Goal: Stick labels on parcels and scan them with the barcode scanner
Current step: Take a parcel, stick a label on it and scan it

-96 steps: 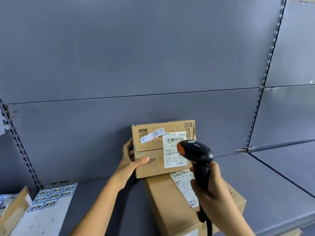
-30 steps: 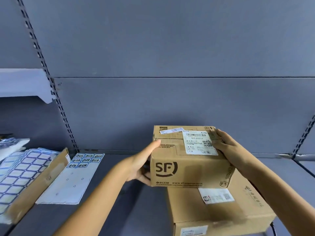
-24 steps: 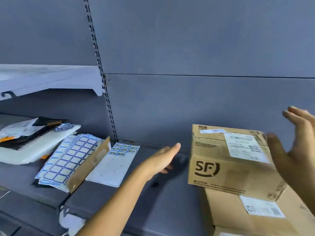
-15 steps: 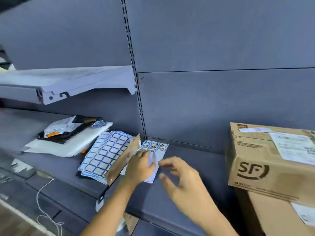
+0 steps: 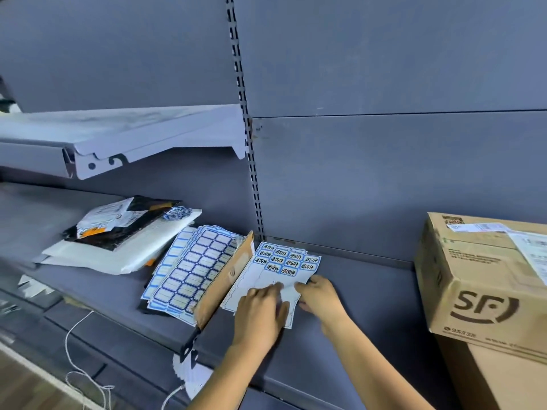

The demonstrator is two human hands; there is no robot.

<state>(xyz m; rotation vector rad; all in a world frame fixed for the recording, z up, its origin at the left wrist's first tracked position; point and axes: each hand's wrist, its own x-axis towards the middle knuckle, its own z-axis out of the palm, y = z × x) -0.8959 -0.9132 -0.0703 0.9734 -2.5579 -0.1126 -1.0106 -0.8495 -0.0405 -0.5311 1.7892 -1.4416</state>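
Note:
A white label sheet (image 5: 278, 270) with several blue-edged stickers along its top lies on the grey shelf (image 5: 355, 291). My left hand (image 5: 260, 309) rests flat on the sheet's lower part. My right hand (image 5: 319, 294) touches the sheet's right edge, fingers curled at the paper. At the right, a brown SF parcel (image 5: 479, 282) with a white shipping label on top sits on a larger brown parcel (image 5: 503, 377). The barcode scanner is out of view.
A stack of blank blue-framed label sheets (image 5: 192, 270) leans in an open cardboard flap (image 5: 225, 279) left of my hands. Soft mailer bags (image 5: 118, 232) lie further left. A higher shelf (image 5: 118, 134) juts out above them. A white cord (image 5: 77, 350) hangs below.
Both hands let go of the SF parcel, left on the bigger one. My view turned left, and both hands moved to the label sheet. The scanner left my right hand earlier.

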